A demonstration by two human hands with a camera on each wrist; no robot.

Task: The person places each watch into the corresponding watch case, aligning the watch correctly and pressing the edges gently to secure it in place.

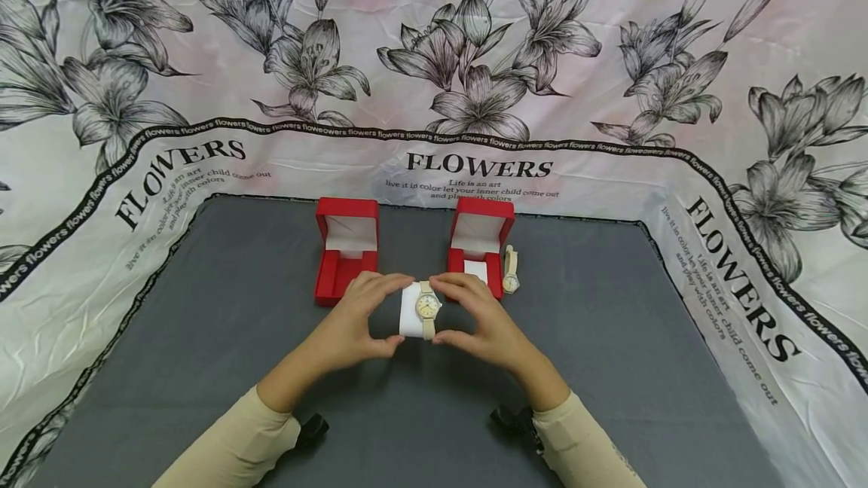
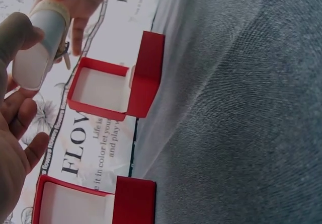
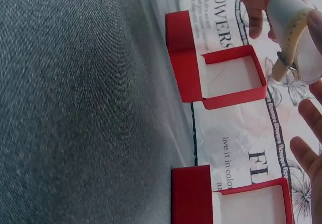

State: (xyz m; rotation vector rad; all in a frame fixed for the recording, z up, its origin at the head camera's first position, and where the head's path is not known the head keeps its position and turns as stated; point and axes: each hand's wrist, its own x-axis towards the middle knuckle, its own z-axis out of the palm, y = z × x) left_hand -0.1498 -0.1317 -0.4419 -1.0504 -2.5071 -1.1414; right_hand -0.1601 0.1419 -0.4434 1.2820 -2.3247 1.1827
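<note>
A white watch pillow (image 1: pixel 410 312) is held up between both hands, over the front of the red boxes in the head view. Round its right end runs a wristwatch (image 1: pixel 427 306) with a cream strap and a pale round dial facing up. My left hand (image 1: pixel 356 326) pinches the pillow's left end between thumb and fingers. On the other end, my right hand (image 1: pixel 487 322) grips with thumb below and fingertips above, right by the strap. The strap's buckle (image 3: pixel 286 60) and loose tail hang under the pillow in the right wrist view.
Two red boxes with raised lids stand behind the hands. The left box (image 1: pixel 327 277) has no pillow showing; the right box (image 1: pixel 456 258) holds a white pillow (image 1: pixel 476 270). Beside the right box lies a second cream-strapped watch (image 1: pixel 511 269). A flower-printed cloth (image 1: pixel 475 209) borders the grey surface (image 1: pixel 420 420).
</note>
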